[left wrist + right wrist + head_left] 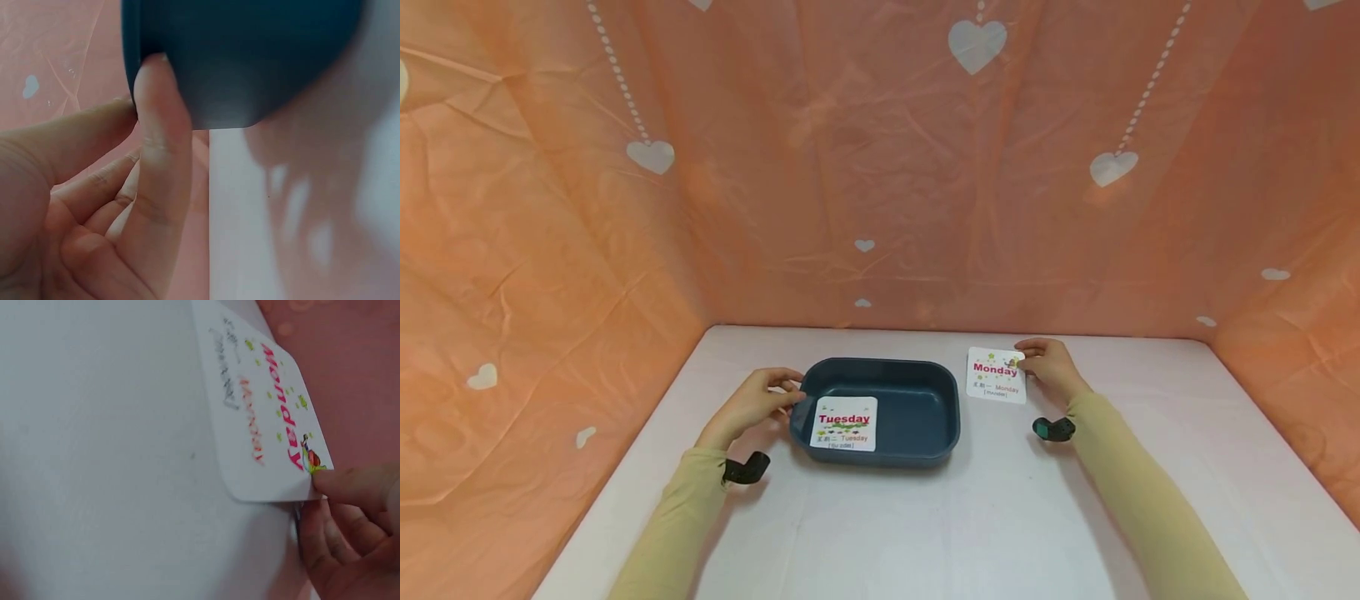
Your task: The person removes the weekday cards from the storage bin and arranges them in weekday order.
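Note:
A dark blue rectangular tray (917,421) stands on the white table, and a white card reading Tuesday (844,423) lies inside it on the left. My left hand (758,404) pinches the tray's left rim between thumb and finger; the left wrist view shows the same grip on the tray wall (250,56). To the right of the tray, my right hand (1051,367) holds a white card reading Monday (992,385) by its upper right corner. In the right wrist view the thumb lies over the printed face of the Monday card (250,425), with fingers underneath.
The white table (880,533) reaches back to an orange cloth (865,183) printed with hearts, which also hangs at both sides. A black wrist camera (747,468) sits at the left wrist, another black wrist camera (1054,429) at the right.

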Demonstrator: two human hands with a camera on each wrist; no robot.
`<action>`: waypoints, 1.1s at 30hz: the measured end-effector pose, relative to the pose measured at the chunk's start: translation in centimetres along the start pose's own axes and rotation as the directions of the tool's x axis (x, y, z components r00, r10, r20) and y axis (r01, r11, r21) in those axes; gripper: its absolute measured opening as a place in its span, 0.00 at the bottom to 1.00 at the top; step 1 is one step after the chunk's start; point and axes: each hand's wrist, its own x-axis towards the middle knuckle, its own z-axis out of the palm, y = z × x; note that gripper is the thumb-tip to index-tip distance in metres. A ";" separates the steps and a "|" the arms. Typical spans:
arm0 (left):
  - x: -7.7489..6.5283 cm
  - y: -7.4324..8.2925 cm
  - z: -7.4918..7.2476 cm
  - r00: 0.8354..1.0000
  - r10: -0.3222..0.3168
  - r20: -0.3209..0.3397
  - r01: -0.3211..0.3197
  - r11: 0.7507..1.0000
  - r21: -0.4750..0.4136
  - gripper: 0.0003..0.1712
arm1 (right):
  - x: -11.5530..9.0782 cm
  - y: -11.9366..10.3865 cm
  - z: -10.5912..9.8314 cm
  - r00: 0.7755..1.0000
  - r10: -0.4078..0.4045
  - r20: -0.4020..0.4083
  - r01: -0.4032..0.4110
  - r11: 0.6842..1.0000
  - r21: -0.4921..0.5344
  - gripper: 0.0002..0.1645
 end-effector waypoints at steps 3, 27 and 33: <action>0.0 -0.2 0.0 1.000 -0.002 0.000 0.002 1.000 0.000 0.22 | 0.0 0.2 0.0 1.000 -0.021 -0.022 0.020 1.000 -0.018 0.24; 0.0 -0.1 0.0 1.000 0.014 -0.002 -0.014 1.000 -0.008 0.23 | 0.2 0.2 0.5 0.990 -0.093 -0.103 0.068 0.971 -0.230 0.19; 0.1 -0.1 0.1 1.000 0.011 -0.006 -0.011 1.000 -0.003 0.22 | 0.1 -0.3 0.6 0.989 -0.104 -0.109 0.072 0.962 -0.264 0.19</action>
